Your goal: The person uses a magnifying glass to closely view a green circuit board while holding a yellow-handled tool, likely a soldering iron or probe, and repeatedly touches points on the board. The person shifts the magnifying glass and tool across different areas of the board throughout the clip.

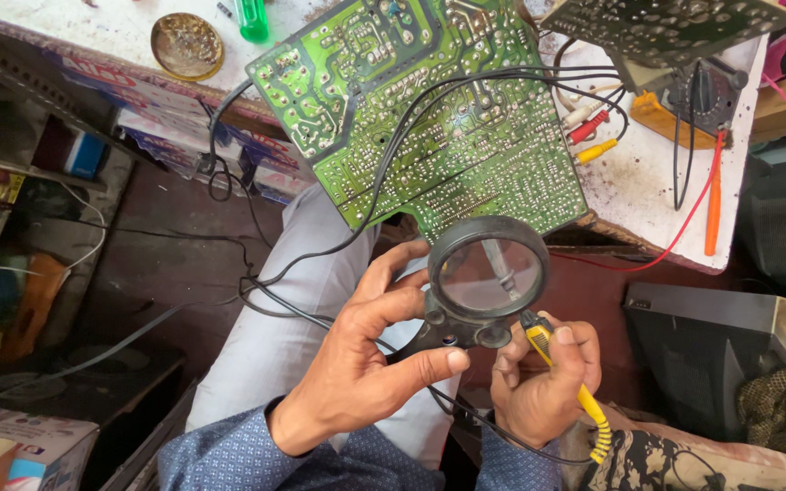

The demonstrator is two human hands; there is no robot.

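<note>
My left hand (pixel 370 350) grips the black handle of a round magnifying glass (pixel 487 273), held over my lap. My right hand (pixel 543 377) holds a yellow-handled soldering iron (pixel 584 400); its metal tip shows through the lens. Just beyond the lens a large green circuit board (pixel 429 109) lies solder side up, tilted off the edge of the white workbench (pixel 648 182). Black wires (pixel 393 155) run across the board and down past my grey trouser leg.
A round brass tin (pixel 186 44) and a green lighter (pixel 252 18) sit on the bench at left. A multimeter (pixel 698 100) with red and black leads lies at right under another circuit board (pixel 666 27). Cardboard boxes (pixel 20 450) stand lower left, a dark television casing (pixel 711 364) lower right.
</note>
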